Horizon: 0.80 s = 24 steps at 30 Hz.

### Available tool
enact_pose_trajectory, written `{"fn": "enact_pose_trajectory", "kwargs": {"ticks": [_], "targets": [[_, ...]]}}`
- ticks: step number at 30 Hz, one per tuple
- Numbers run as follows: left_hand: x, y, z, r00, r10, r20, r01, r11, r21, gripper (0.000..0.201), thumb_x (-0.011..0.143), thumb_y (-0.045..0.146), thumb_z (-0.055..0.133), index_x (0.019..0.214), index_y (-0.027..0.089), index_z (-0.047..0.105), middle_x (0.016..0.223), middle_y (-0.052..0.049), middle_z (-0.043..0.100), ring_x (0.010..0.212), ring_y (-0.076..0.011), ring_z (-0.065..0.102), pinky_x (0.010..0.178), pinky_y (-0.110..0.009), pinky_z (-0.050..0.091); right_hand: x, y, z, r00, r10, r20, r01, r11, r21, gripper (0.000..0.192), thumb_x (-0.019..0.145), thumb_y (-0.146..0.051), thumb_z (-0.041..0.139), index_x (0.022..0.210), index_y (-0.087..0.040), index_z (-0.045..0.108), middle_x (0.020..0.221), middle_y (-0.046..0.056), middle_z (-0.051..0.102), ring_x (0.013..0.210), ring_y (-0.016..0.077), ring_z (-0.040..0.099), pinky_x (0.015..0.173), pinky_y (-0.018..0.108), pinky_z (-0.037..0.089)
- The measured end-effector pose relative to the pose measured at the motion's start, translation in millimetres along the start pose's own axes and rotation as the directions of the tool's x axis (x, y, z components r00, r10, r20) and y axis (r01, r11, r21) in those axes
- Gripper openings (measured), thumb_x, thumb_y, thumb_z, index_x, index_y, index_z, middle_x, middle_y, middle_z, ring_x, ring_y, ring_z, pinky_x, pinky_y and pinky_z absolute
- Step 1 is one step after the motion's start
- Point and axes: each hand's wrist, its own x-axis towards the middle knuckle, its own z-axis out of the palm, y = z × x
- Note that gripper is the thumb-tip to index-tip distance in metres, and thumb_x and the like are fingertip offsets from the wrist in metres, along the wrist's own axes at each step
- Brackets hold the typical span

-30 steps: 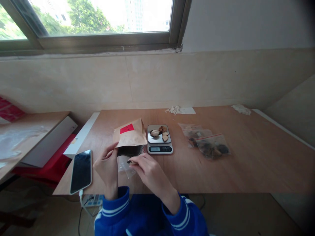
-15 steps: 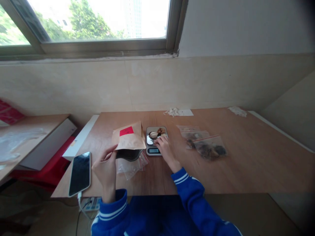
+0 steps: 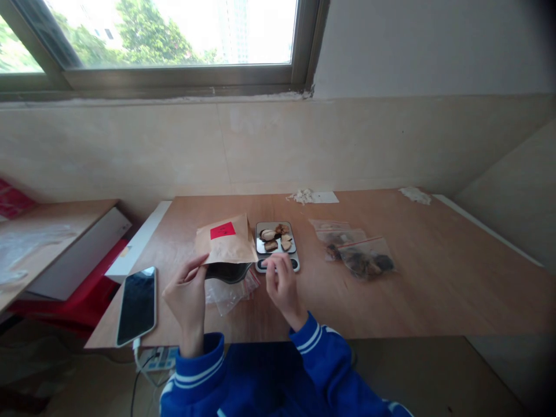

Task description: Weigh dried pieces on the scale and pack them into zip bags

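Observation:
My left hand pinches a brown paper pouch with a red label, tilted so its dark-lined mouth faces me. To the right of it lies a small digital scale. Several dried slices, pale with dark edges, and a brown crinkled piece rest on the weighing plate. My right hand hovers just in front of the scale, over part of its display. Its fingers are loosely curled and slightly apart, with nothing visible in them.
Clear zip bags lie beneath the pouch. Filled zip bags with dark dried pieces lie to the right. A phone on a cable sits at the left edge. White shreds lie by a white card at the back.
My right hand has drawn back from the weighing plate towards me and slightly left, uncovering the slices there. My left hand keeps the pouch in nearly the same place.

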Motion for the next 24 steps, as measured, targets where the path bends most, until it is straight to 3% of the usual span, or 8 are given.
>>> {"fn": "enact_pose_trajectory", "kwargs": {"ticks": [2,4,7,10,12,15,18,24], "targets": [[-0.5,1.7,1.6,1.0,0.015,-0.002,-0.015,1.0,-0.004,0.023,0.075,0.033,0.064,0.09,0.024,0.078,0.086,-0.002,0.078,0.081,-0.0222,0.073,0.072,-0.029,0.052,-7.7,-29.4,1.0,0.972,-0.223,0.069,0.217,0.972,0.088,0.028,0.098,-0.019,0.034,0.091,-0.021,0.061,0.085,0.008,0.062,0.085,0.0209,0.061,0.08,0.036,0.053],[-0.7,1.9,2.7,1.0,0.024,-0.003,-0.024,1.0,-0.012,0.022,0.076,0.034,0.064,0.09,0.024,0.078,0.086,-0.002,0.078,0.078,-0.021,0.072,0.069,-0.028,0.053,-6.4,-55.5,5.2,0.923,-0.329,0.2,0.304,0.941,0.146,0.025,0.097,-0.018,0.036,0.101,-0.018,0.06,0.094,0.01,0.065,0.093,0.0216,0.062,0.084,0.036,0.054],[-0.6,-0.3,2.6,1.0,0.009,0.008,-0.008,0.999,-0.038,0.022,0.076,0.033,0.064,0.089,0.023,0.078,0.085,-0.003,0.078,0.076,-0.0201,0.072,0.067,-0.027,0.054,9.5,-79.1,14.4,0.922,-0.17,0.349,0.142,0.984,0.104,0.038,0.098,-0.013,0.031,0.133,-0.01,0.046,0.121,0.018,0.062,0.117,0.0236,0.057,0.097,0.04,0.051],[-0.4,-1.7,1.3,1.0,-0.005,0.013,0.006,0.998,-0.056,0.021,0.075,0.033,0.066,0.088,0.022,0.078,0.084,-0.003,0.078,0.077,-0.0204,0.073,0.066,-0.026,0.054,26.2,-80.5,24.6,0.884,-0.039,0.466,0.013,0.998,0.059,0.045,0.098,-0.01,0.028,0.143,-0.011,0.033,0.123,0.017,0.063,0.113,0.0231,0.061,0.093,0.04,0.054],[0.2,-0.5,0.4,1.0,-0.012,-0.002,0.012,0.998,-0.063,0.022,0.075,0.034,0.066,0.089,0.022,0.078,0.083,-0.003,0.078,0.076,-0.0207,0.073,0.065,-0.026,0.055,30.3,-74.0,31.7,0.886,-0.022,0.463,0.0,0.999,0.047,0.038,0.099,-0.012,0.029,0.136,-0.011,0.038,0.114,0.016,0.066,0.104,0.0232,0.065,0.087,0.039,0.055],[1.3,2.4,-1.0,1.0,-0.02,-0.019,0.018,0.997,-0.076,0.022,0.075,0.033,0.065,0.089,0.021,0.078,0.087,-0.004,0.078,0.077,-0.0204,0.073,0.066,-0.026,0.055,26.9,-64.1,40.1,0.894,-0.138,0.425,0.115,0.99,0.079,0.026,0.099,-0.014,0.034,0.121,-0.013,0.048,0.111,0.016,0.067,0.103,0.0232,0.065,0.085,0.039,0.055],[0.9,2.7,-1.8,1.0,-0.026,-0.003,0.025,0.996,-0.08,0.021,0.074,0.032,0.065,0.088,0.022,0.078,0.086,-0.003,0.078,0.076,-0.0199,0.072,0.066,-0.026,0.054,24.4,-60.6,41.6,0.833,-0.204,0.513,0.197,0.978,0.07,0.023,0.095,-0.008,0.039,0.109,-0.016,0.056,0.11,0.012,0.067,0.102,0.0212,0.064,0.085,0.034,0.054],[-4.8,0.0,1.5,0.996,-0.063,0.058,0.067,0.996,-0.058,0.021,0.075,0.033,0.067,0.091,0.024,0.079,0.082,-0.001,0.078,0.075,-0.0188,0.072,0.067,-0.025,0.052,44.4,-73.2,40.4,0.726,0.113,0.679,0.04,0.978,-0.206,0.028,0.091,-0.005,0.041,0.102,-0.013,0.065,0.101,0.013,0.072,0.087,0.0222,0.069,0.075,0.031,0.052]]}}
